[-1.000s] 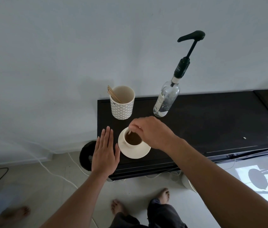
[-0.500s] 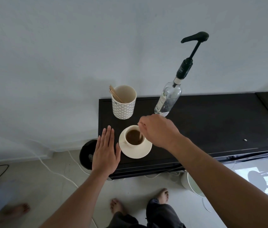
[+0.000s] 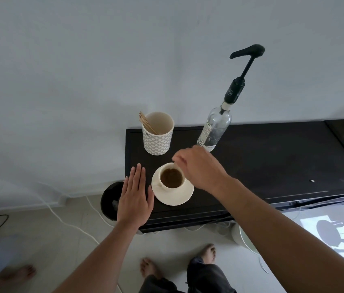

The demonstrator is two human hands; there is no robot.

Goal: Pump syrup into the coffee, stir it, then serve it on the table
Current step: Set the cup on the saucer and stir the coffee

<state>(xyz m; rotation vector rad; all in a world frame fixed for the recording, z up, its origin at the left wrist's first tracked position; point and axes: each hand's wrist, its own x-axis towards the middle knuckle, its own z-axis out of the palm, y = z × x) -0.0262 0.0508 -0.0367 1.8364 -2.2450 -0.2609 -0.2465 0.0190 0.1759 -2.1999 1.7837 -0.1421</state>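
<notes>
Left hand [image 3: 134,199] flat, palm down, fingers straight and close together, forearm reaching up from below. Right hand [image 3: 198,168] raised further forward, knuckles up, fingertips [image 3: 177,159] pinched together and pointing down-left, arm stretched in from lower right.

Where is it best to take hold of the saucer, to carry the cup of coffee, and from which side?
Probably grip the saucer at its bare near rim, from the near side. The cup sits toward the far side, leaving a wide free rim there. The left hand lies flat beside it; the right hand is over the cup.
</notes>
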